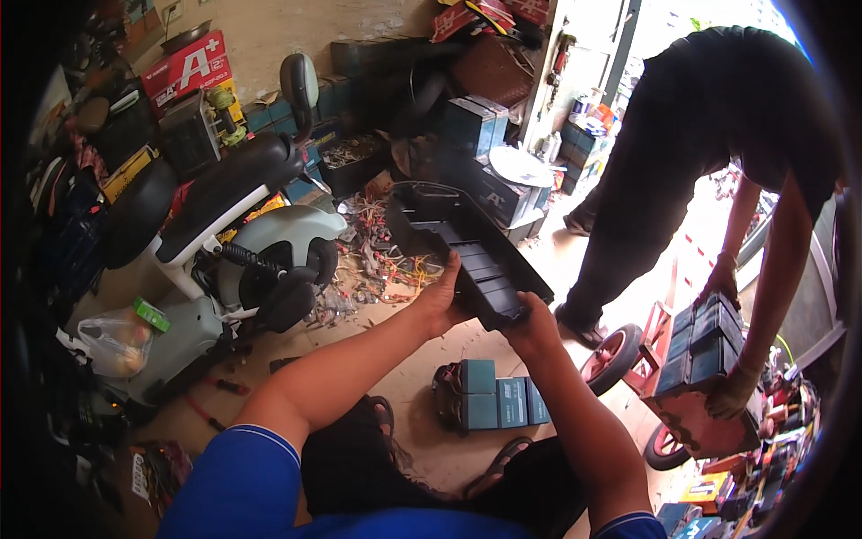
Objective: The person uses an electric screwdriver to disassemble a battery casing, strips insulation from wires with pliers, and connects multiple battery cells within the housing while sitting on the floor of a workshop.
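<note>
A black plastic case [485, 260] with ribbed compartments is held up in front of me, tilted. My left hand [442, 304] grips its near left side, thumb along the edge. My right hand [530, 322] is closed on its lower right corner. On the floor below it, between my forearms and just beyond my sandalled feet, lie teal batteries [512, 402] side by side with dark wiring at their left end.
At right, a person [691, 108] bends over batteries [696, 346] on a red wheeled cart [700, 422]. An electric scooter [197, 296] stands left. Tangled wires [382, 269], stacked batteries [471, 123] and boxes line the back. A bright doorway is at upper right.
</note>
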`<control>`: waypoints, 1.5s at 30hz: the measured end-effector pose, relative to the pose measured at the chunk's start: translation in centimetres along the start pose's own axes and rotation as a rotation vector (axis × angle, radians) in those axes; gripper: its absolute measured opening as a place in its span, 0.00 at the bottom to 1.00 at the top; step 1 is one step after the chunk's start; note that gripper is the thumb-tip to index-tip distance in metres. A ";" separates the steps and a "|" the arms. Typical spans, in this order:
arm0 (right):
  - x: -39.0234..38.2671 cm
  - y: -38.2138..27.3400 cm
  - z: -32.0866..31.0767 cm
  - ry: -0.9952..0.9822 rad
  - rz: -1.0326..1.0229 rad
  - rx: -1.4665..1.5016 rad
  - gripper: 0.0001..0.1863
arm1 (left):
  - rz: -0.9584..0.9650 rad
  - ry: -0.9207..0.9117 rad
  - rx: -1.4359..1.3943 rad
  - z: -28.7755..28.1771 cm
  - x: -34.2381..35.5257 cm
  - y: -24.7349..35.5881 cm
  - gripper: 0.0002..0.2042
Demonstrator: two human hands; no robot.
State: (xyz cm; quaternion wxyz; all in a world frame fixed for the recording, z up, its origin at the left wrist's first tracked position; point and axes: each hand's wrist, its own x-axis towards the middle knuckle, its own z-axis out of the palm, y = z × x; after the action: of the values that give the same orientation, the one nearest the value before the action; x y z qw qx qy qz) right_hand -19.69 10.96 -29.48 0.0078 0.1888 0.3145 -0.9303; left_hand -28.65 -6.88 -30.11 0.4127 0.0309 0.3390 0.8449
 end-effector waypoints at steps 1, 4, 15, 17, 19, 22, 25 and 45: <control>0.1 -0.1 -0.1 -0.007 0.003 -0.006 0.21 | 0.021 -0.020 -0.048 -0.7 0.7 0.2 0.49; -0.4 -0.9 0.2 -0.026 -0.065 0.069 0.19 | -0.059 0.187 -0.055 -2.4 2.0 0.3 0.43; 0.6 -2.5 -4.6 0.252 -0.056 0.027 0.16 | 0.022 0.796 0.396 -13.3 3.7 5.1 0.32; 1.0 -1.7 -4.5 0.257 -0.003 0.021 0.16 | -0.039 0.796 0.416 -12.5 3.3 4.8 0.31; 0.9 -0.6 -4.3 0.264 0.100 0.025 0.15 | -0.056 0.683 0.432 -11.9 2.8 4.8 0.31; 1.2 0.7 -6.6 0.293 0.182 -0.032 0.15 | -0.129 0.753 0.569 -10.2 2.1 4.1 0.29; 2.6 2.3 -4.9 0.103 0.111 -0.107 0.19 | 0.012 0.935 0.632 -11.8 2.2 4.1 0.23; -10.3 -9.6 -20.7 0.056 0.707 -1.315 0.30 | -0.207 0.645 0.929 -10.9 -2.3 0.3 0.18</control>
State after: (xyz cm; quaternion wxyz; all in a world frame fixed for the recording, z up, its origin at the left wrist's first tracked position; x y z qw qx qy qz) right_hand -4.19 29.76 -35.39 0.4097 0.2585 0.7266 -0.4871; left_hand -31.03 -14.63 -37.80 0.3122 -0.0834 0.7846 0.5292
